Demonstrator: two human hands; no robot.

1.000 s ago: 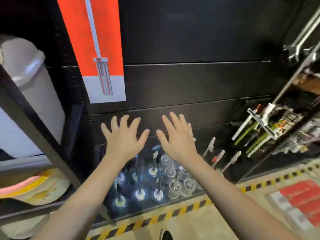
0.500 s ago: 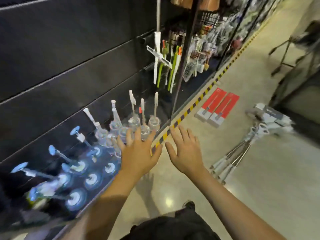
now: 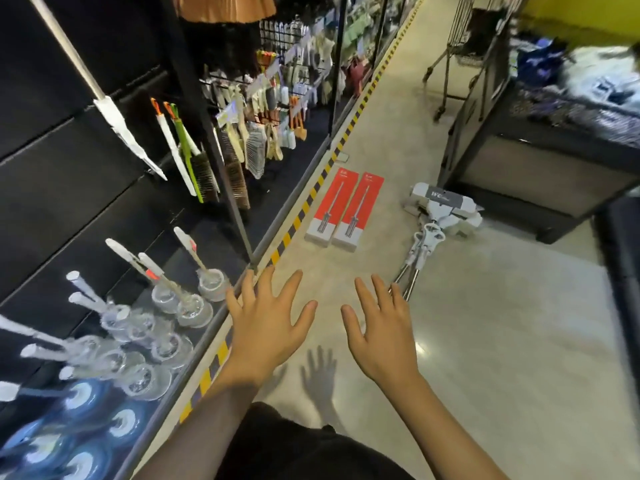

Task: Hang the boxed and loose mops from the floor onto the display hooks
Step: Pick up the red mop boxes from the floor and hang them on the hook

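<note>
A: Where were the boxed mops (image 3: pixel 344 209)?
B: Two flat red-and-white cartons, side by side & touching, on the smooth pale floor (image 3: pixel 502 341) just off the yellow-black hazard tape (image 3: pixel 304 206).
A: Loose mops (image 3: pixel 438 216)?
B: To their right; grey-white flat heads piled together, thin metal poles running toward the right hand (image 3: pixel 379 332).
A: Hands?
B: Left hand (image 3: pixel 265 323) & right both palm-down, fingers spread wide, holding nothing.
A: Beyond that?
B: Clear-based toilet brushes (image 3: pixel 180 299) on the dark lower shelf, left.
</note>
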